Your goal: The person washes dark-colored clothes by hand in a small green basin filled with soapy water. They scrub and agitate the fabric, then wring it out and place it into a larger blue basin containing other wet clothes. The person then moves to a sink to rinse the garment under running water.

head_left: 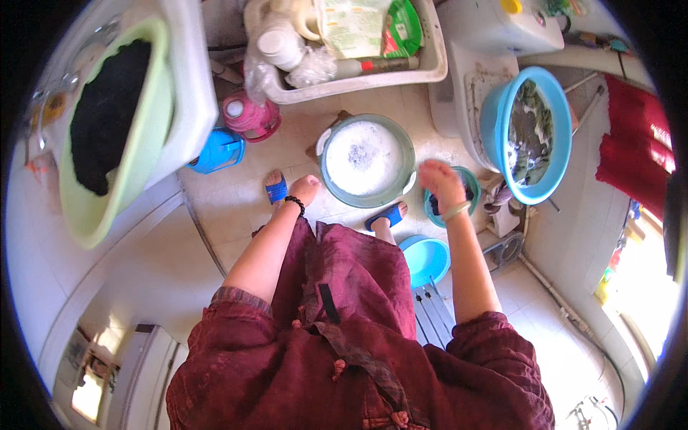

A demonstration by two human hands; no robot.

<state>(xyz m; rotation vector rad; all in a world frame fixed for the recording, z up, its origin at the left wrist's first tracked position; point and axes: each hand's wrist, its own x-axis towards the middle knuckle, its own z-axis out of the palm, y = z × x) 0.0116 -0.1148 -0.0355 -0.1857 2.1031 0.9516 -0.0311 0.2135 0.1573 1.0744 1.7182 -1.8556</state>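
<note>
A round grey-green basin [334, 188] full of white suds [362, 157] stands on the floor before my feet. My left hand [306, 189], with a dark bead bracelet at the wrist, is just off the basin's left side. Its fingers are curled in and nothing shows in them. Above the small teal basin [469, 179] is my right hand [442, 185], a pale bangle on the wrist. Its slightly blurred fingers look loosely apart, and I see nothing held. Dark contents in the small basin are partly hidden by this hand.
A blue basin [561, 172] with wet cloth and suds rests on the toilet [459, 93]. At left, a pale green basin [163, 93] holds dark cloth. A white tub [437, 61] of bottles and packets stands ahead. Pink [258, 122] and blue [218, 152] containers sit on the floor.
</note>
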